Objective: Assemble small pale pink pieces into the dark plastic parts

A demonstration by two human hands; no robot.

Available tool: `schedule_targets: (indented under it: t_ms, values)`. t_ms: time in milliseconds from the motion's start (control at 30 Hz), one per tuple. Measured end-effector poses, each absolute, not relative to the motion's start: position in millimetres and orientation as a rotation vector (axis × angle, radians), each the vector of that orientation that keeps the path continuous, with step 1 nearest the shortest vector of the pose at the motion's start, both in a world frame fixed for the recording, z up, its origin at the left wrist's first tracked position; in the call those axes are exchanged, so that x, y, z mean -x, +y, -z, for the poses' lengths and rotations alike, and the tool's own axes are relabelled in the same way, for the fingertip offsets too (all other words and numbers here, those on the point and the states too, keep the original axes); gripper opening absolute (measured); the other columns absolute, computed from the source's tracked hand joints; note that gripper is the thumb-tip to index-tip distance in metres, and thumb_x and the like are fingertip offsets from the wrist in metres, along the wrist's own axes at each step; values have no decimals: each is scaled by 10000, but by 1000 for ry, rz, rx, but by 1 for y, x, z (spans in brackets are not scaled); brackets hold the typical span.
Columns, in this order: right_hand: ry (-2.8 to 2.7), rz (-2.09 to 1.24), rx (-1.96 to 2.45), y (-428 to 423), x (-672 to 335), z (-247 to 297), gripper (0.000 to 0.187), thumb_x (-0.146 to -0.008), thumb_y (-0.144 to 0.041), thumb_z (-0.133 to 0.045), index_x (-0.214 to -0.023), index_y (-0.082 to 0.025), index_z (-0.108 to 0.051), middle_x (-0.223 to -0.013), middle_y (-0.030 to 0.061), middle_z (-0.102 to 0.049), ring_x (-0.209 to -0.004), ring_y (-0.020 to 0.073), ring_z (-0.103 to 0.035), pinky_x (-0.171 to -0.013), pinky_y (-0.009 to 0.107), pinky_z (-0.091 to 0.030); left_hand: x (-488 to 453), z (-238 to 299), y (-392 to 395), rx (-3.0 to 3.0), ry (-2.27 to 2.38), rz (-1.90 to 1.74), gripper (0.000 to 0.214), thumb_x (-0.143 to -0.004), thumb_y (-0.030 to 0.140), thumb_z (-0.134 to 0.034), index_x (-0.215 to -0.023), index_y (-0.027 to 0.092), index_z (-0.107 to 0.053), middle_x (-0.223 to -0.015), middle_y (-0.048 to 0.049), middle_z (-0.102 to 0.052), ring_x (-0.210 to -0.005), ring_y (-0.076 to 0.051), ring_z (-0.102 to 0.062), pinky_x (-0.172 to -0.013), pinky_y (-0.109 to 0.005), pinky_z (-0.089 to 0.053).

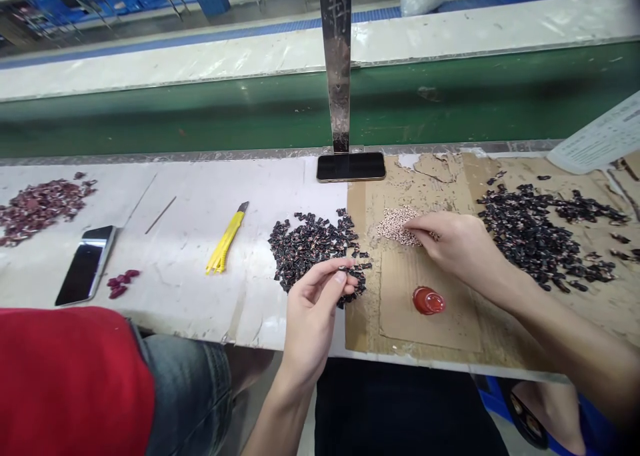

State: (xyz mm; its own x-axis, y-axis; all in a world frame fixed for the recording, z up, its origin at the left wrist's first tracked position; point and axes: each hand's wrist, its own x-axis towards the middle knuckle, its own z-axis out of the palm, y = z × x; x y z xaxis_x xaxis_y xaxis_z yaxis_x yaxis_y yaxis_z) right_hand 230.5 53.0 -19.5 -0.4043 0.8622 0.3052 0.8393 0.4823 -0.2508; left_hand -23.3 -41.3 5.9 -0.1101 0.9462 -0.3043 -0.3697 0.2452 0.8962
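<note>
My left hand [316, 303] is raised in front of a pile of small black pieces [305, 243], pinching one small black piece [346, 269] between thumb and fingertips. At a little heap of tiny pinkish-beige bits [395, 226], my right hand [457, 243] has its thumb and fingers pressed together; whatever is between them is hidden. Below that hand, a small round red container [427, 301] sits on a cardboard sheet [400, 323]. Further right lies a second, larger spread of black pieces [530, 236].
A phone [351, 167] lies at the foot of a metal post [337, 76]. To the left are a yellow cutter knife [227, 239], a thin stick [161, 215], another phone [86, 264], dark red pieces [120, 283] and a reddish pile [45, 206]. A person in red [75, 376] sits beside me.
</note>
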Motion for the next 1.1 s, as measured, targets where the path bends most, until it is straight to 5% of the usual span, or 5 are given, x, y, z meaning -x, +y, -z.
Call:
schedule_targets:
  t_ms: [433,567,800,1100]
  values:
    - [-2088,-286,1428,49,-244,9,173,-947,-289,-701,-956,-261,-872,-955,37,-857,-817,255,-820,-766,419,-664,2,-5,-46,-558,1064,-1264,253,-800,269,-935,-1026,200,-844,-879,-24,-790,-808,-130,-811,-716,-154,-651]
    - [-1594,-678,1537,27,-240,-4,101,-840,-355,-833,-904,-292,-879,-929,39,-856,-827,251,-822,-819,403,-685,-10,-8,-44,-770,1096,-1315,145,-871,200,-854,-1014,188,-837,-922,-21,-740,-761,-136,-816,-710,-182,-675]
    - [-786,-1497,1244,-17,-215,-26,194,-717,-376,-957,-874,-294,-877,-858,31,-847,-670,106,-767,-668,145,-637,-41,-18,-37,-1698,1195,-1599,142,-894,56,-785,-978,170,-798,-904,-29,-764,-782,-111,-759,-729,-185,-674]
    - [-889,-1341,1223,-31,-203,-20,160,-818,-380,-901,-965,-325,-876,-884,37,-854,-755,151,-815,-708,185,-664,-50,-7,-35,-2090,1301,-1621,150,-960,80,-726,-1078,154,-783,-956,-57,-781,-775,-116,-775,-772,-204,-673]
